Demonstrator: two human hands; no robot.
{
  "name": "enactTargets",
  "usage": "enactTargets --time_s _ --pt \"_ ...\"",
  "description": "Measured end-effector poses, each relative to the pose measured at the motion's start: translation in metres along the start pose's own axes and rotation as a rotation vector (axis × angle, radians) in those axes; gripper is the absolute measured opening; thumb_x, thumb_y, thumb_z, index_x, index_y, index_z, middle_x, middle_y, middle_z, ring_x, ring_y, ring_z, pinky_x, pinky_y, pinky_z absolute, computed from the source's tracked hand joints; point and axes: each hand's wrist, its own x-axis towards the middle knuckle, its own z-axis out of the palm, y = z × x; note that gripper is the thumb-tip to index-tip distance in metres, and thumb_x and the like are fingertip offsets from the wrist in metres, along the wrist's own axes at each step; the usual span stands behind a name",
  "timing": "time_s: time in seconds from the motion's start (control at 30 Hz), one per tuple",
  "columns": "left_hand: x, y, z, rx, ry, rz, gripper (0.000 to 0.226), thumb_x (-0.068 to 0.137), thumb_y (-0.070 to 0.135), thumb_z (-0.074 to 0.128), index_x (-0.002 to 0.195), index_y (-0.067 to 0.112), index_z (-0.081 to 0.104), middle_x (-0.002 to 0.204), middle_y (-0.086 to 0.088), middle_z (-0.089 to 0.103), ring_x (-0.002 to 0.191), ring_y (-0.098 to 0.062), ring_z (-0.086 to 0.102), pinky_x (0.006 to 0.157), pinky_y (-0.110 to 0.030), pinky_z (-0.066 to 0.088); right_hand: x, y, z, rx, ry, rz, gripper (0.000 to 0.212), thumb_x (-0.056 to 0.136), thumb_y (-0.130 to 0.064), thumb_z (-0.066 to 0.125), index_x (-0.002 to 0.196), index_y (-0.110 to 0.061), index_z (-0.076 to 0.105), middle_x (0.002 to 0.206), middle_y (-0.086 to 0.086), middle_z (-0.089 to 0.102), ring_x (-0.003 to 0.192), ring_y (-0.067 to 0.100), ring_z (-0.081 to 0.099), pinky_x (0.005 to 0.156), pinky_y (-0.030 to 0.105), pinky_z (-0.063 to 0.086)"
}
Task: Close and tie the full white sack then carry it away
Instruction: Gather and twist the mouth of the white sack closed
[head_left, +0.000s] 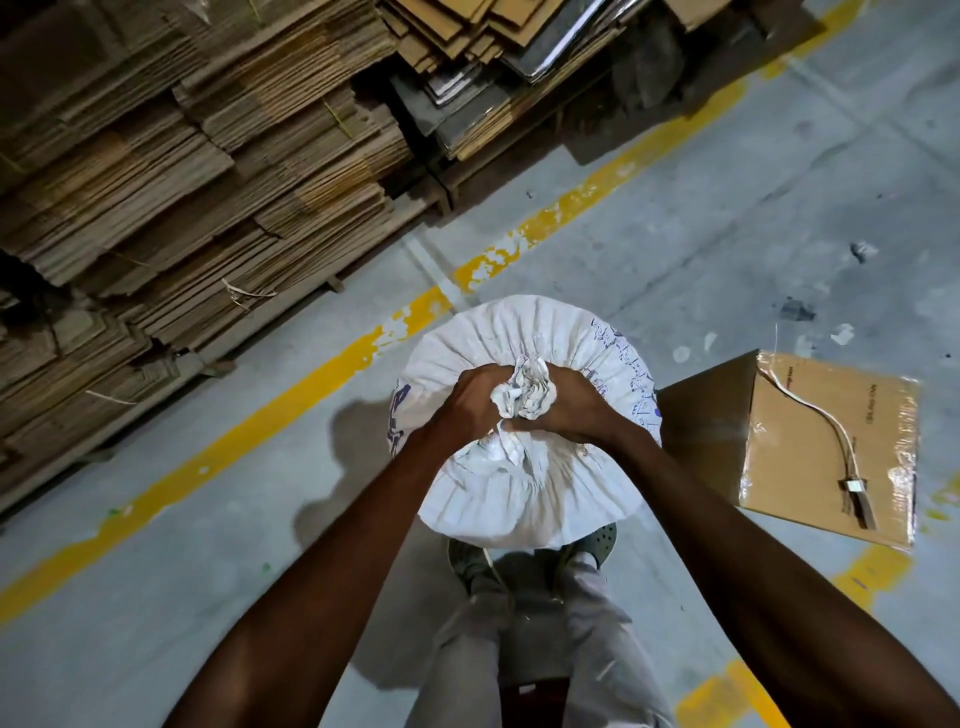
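Where the sack stands: the white sack (519, 483) is upright on the concrete floor (727, 234), just ahead of the person's shoes (467, 558) and directly under both arms.
Long axis: vertical, as far as this top-down view lets me judge. The gathered mouth (527, 389) points up at the camera, with pleats fanning out from it.
Left hand (467, 400): curled round the neck from the left side, gripping the bunched cloth.
Right hand (576, 410): curled round the same neck from the right side, touching the left hand below the tuft.
Nearer hand: neither, since both sit on the neck and meet over the middle of the sack.
Stage: the mouth looks closed by grip alone. No knot or string shows on it, so by my reading the tying is not yet done.
Possible tie: a pale cord (810, 415) lies on the cardboard box (826, 441) just beside the sack on its right, so it is nearer the right hand. I cannot tell whether the cord is loose or fixed to the box.
Lift direction: straight up along the neck, I judge, as the weight hangs below the hands.
Count: one sack, two hands, one box, one cord, two shoes.
Surroundings: stacks of flattened cardboard (182, 182) stand well apart, beyond the yellow line (291, 395).
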Motion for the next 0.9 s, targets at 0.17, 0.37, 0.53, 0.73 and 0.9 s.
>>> enactTargets --time_s 0.17,0.37,0.53,0.73,0.9 --pt "-0.007 -0.014 -0.006 0.031 -0.011 0.081 0.047 0.073 0.005 0.069 0.120 0.005 0.066 0.110 -0.009 0.068 0.103 -0.014 0.063 0.091 -0.037 0.052 -0.002 0.009 0.004 -0.157 0.231 -0.050 0.066 0.065 -0.071 0.061 0.098 -0.015 0.073 0.097 0.009 0.079 0.096 0.034 0.073 0.081 0.044 0.055" --pt "-0.024 -0.001 -0.016 0.198 0.205 0.000 0.063 0.069 0.014 0.060 0.127 0.022 0.036 0.095 -0.009 0.064 0.090 -0.032 0.061 0.084 -0.045 0.048 -0.001 0.019 0.013 -0.309 0.462 -0.089 0.047 0.075 -0.057 0.067 0.081 -0.011 0.064 0.078 0.010 0.073 0.082 0.038 0.070 0.061 0.032 0.033" --pt "-0.016 0.007 -0.027 0.555 0.145 -0.078 0.051 0.076 0.045 0.052 0.122 0.022 0.055 0.104 -0.003 0.066 0.108 -0.032 0.052 0.092 -0.046 0.038 0.004 0.016 0.010 -0.269 0.483 -0.056 0.049 0.073 -0.057 0.066 0.088 -0.010 0.069 0.086 0.012 0.077 0.090 0.040 0.071 0.067 0.037 0.047" --pt "-0.039 -0.016 0.035 0.390 -0.075 -0.337 0.135 0.030 0.103 0.058 0.139 0.025 0.037 0.130 -0.001 0.046 0.127 -0.028 0.042 0.110 -0.054 0.036 0.005 0.006 0.011 -0.210 0.470 -0.035 0.049 0.069 -0.050 0.070 0.096 -0.009 0.073 0.093 0.013 0.079 0.097 0.037 0.073 0.075 0.040 0.053" --pt "-0.035 -0.014 0.006 0.053 -0.121 -0.287 0.076 0.066 0.038 0.076 0.132 0.006 0.056 0.121 -0.015 0.068 0.115 -0.031 0.065 0.093 -0.033 0.049 0.000 0.012 0.002 -0.266 0.465 -0.080 0.076 0.062 -0.072 0.048 0.102 -0.011 0.071 0.101 0.013 0.078 0.101 0.042 0.069 0.070 0.033 0.040"
